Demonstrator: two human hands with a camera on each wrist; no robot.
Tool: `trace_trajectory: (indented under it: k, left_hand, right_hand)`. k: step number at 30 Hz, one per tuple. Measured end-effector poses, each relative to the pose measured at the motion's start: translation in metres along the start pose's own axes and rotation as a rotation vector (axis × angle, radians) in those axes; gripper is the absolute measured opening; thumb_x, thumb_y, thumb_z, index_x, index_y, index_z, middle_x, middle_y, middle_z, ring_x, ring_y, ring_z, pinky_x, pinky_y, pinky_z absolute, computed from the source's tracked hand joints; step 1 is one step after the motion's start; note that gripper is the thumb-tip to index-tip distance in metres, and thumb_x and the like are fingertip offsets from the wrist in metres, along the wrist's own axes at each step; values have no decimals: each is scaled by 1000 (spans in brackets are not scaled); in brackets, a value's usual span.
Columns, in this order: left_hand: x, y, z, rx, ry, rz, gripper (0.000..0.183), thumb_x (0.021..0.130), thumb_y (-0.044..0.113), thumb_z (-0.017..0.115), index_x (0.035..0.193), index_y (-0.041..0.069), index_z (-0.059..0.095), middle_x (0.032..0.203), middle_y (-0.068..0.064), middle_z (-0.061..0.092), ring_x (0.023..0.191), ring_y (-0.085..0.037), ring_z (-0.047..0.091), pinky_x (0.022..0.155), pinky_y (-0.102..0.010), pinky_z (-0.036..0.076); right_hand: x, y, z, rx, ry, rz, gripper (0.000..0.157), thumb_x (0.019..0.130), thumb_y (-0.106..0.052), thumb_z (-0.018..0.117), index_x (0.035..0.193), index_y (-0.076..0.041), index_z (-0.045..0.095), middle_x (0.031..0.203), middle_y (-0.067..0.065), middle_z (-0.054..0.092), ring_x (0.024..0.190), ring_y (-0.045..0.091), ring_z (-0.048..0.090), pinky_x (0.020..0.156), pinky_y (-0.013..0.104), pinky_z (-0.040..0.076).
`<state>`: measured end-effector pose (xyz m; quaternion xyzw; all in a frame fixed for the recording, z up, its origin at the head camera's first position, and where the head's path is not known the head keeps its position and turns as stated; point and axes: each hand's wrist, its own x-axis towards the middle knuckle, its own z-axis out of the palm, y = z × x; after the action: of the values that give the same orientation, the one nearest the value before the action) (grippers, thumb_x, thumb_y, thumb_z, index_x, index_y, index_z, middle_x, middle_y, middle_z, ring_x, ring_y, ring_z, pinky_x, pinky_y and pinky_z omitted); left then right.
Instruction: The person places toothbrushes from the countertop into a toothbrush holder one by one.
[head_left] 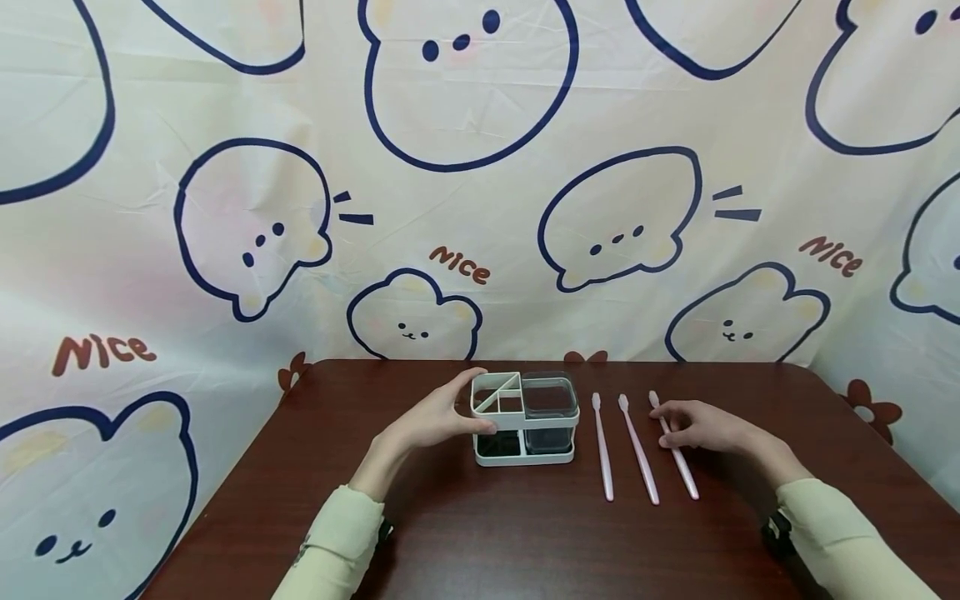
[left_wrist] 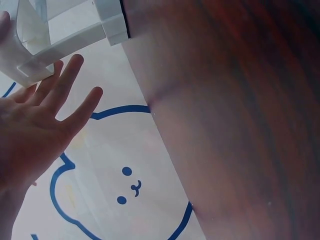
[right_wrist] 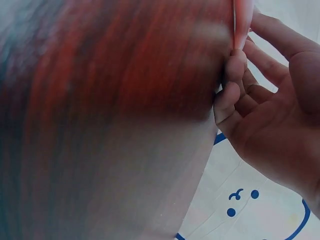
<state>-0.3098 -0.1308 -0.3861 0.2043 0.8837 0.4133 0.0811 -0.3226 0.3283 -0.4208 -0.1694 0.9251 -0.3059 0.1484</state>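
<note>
A pale two-tier organizer (head_left: 522, 422) stands on the table, its top left divided by slanted and straight walls. My left hand (head_left: 431, 417) grips its left side, thumb along the front and fingers behind; the left wrist view shows the hand (left_wrist: 45, 115) with some fingers spread below the organizer's frame (left_wrist: 75, 42). Three pink toothbrushes lie to the right of it, heads pointing away from me. With thumb and fingers, my right hand (head_left: 705, 427) pinches the rightmost toothbrush (head_left: 684, 475) near its head. In the right wrist view, part of its pink handle (right_wrist: 243, 22) shows by the fingertips.
The left toothbrush (head_left: 603, 450) and the middle toothbrush (head_left: 640, 450) lie between the organizer and my right hand. A dark brown wooden table (head_left: 525, 533) lies under everything. Behind it hangs a cartoon-print cloth (head_left: 510, 217), also at both sides.
</note>
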Motion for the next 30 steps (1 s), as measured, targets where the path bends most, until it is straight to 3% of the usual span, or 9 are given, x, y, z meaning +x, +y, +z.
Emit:
trace_trajectory:
  k: [5,14,23,30]
  left_hand:
    - [0,-1,-1,1,5,3,92,76,53,81,152,31,34,155,-4,39,137,-27,42,112,-61,35]
    - [-2,0,0,-6,1,0,93,76,52,81,153,29,33,155,-4,39,137,-26,42,112,-62,34]
    - [-1,0,0,-8,2,-4,94,75,53,81,153,30,33,154,-4,40,134,-26,44,111,-62,35]
    - [-1,0,0,5,8,-12,93,75,54,81,152,34,34,156,-3,38,138,-25,42,112,-61,34]
  right_hand:
    - [0,-4,1,36,17,64,52,88,-26,75,130,-1,58,86,5,53,69,19,51,55,29,43]
    - [-4,-11,4,-1,62,88,38,85,-24,78,113,-4,62,81,5,55,67,20,53,55,31,46]
    - [-6,-12,0,24,74,92,32,88,-14,73,114,1,62,75,6,59,62,18,58,54,33,51]
    - [-7,-19,-6,38,149,94,29,91,-10,68,117,1,60,79,7,59,63,19,58,53,34,53]
